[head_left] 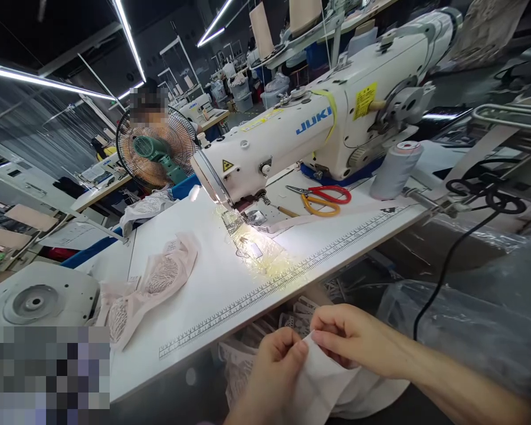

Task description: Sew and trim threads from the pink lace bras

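Observation:
Below the front edge of the table, my left hand (272, 372) and my right hand (354, 339) both pinch a piece of white fabric (323, 381) held in my lap. The fingers of each hand are closed on its upper edge, close together. A white JUKI sewing machine (318, 124) stands on the white sewing table (212, 277) beyond the hands, its needle area lit by a lamp. Pale pink lace pieces (153, 283) lie on the table to the left.
Red and yellow-handled scissors (325, 198) lie beside the machine, next to a grey thread cone (396, 168). A ruler strip runs along the table edge. A fan (154, 150) stands behind, with a person beyond it. A black cable (446, 265) hangs at right over plastic bags.

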A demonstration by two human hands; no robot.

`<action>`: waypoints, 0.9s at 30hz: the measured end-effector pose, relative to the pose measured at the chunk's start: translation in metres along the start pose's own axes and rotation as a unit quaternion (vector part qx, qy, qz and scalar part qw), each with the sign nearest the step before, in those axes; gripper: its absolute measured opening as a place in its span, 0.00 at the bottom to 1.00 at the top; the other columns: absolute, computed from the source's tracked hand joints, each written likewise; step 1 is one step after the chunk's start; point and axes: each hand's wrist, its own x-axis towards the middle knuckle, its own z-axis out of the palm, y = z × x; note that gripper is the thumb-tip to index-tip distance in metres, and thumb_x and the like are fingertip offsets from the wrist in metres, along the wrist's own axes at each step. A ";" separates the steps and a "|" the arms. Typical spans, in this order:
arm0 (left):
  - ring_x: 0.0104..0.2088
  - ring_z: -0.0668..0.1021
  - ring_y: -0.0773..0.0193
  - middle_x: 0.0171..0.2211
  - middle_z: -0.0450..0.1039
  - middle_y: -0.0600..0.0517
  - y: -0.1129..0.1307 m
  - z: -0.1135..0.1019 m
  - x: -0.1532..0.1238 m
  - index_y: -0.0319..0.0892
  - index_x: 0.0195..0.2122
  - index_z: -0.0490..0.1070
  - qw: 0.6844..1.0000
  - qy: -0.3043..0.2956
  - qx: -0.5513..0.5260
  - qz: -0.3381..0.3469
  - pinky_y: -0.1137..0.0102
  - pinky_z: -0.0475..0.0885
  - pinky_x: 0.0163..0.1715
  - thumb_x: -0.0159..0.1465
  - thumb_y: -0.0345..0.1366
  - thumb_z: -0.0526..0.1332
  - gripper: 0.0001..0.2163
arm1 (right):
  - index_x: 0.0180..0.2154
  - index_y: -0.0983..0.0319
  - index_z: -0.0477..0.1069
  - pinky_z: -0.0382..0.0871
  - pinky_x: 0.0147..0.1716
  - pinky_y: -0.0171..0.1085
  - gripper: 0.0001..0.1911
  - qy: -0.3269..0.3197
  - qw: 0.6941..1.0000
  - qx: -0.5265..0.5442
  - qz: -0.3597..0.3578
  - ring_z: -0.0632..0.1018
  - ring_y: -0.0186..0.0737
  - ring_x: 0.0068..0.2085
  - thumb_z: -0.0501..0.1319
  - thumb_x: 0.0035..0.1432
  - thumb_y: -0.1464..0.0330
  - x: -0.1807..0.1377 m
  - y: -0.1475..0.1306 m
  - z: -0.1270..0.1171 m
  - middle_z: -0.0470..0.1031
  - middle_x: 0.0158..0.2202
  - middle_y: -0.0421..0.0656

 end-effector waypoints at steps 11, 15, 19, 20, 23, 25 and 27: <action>0.24 0.60 0.69 0.21 0.59 0.54 0.012 0.002 0.006 0.38 0.23 0.63 0.999 -0.007 0.008 -0.039 0.72 0.53 0.26 0.49 0.58 0.61 0.24 | 0.24 0.63 0.61 0.55 0.19 0.29 0.12 -0.012 0.999 -0.001 -0.033 0.65 0.32 0.22 0.57 0.50 0.61 0.007 0.004 -0.010 0.64 0.18 0.37; 0.26 0.62 0.68 0.23 0.62 0.52 0.018 0.006 0.009 0.36 0.25 0.67 0.999 -0.007 -0.017 -0.030 0.72 0.55 0.28 0.49 0.55 0.62 0.23 | 0.25 0.63 0.62 0.57 0.19 0.30 0.10 -0.016 0.999 -0.025 -0.031 0.66 0.33 0.21 0.55 0.50 0.62 0.009 0.004 -0.010 0.64 0.18 0.38; 0.25 0.60 0.69 0.21 0.61 0.54 0.014 0.005 0.014 0.37 0.23 0.67 0.999 0.017 -0.036 -0.012 0.72 0.54 0.27 0.48 0.54 0.64 0.22 | 0.25 0.62 0.63 0.62 0.22 0.32 0.09 -0.028 0.990 -0.118 -0.067 0.71 0.36 0.24 0.53 0.53 0.64 0.009 -0.014 -0.026 0.69 0.21 0.40; 0.25 0.60 0.69 0.21 0.60 0.55 0.012 0.004 0.015 0.37 0.23 0.66 0.998 0.025 -0.049 -0.007 0.72 0.54 0.27 0.48 0.54 0.64 0.22 | 0.25 0.62 0.64 0.64 0.24 0.32 0.10 -0.008 0.978 -0.188 -0.086 0.72 0.37 0.25 0.52 0.56 0.65 0.010 -0.022 -0.037 0.70 0.23 0.40; 0.23 0.59 0.71 0.20 0.59 0.56 0.001 -0.003 0.016 0.37 0.23 0.67 0.992 0.053 -0.114 0.001 0.73 0.53 0.26 0.49 0.51 0.66 0.19 | 0.30 0.60 0.67 0.66 0.32 0.31 0.12 0.177 0.866 -0.461 -0.078 0.74 0.37 0.32 0.49 0.63 0.66 0.022 -0.051 -0.084 0.74 0.29 0.40; 0.22 0.60 0.71 0.19 0.61 0.56 -0.005 -0.007 0.013 0.37 0.23 0.68 0.983 0.060 -0.173 0.004 0.74 0.53 0.25 0.48 0.49 0.68 0.18 | 0.36 0.61 0.68 0.64 0.40 0.35 0.09 0.262 0.816 -0.514 -0.039 0.73 0.42 0.41 0.49 0.64 0.70 0.039 -0.063 -0.122 0.73 0.40 0.46; 0.21 0.61 0.72 0.18 0.62 0.55 -0.008 -0.009 0.008 0.36 0.22 0.68 0.969 0.068 -0.236 0.015 0.74 0.52 0.24 0.46 0.48 0.69 0.18 | 0.36 0.64 0.68 0.63 0.42 0.41 0.05 0.299 0.777 -0.554 0.004 0.71 0.46 0.43 0.54 0.62 0.70 0.064 -0.066 -0.154 0.71 0.41 0.51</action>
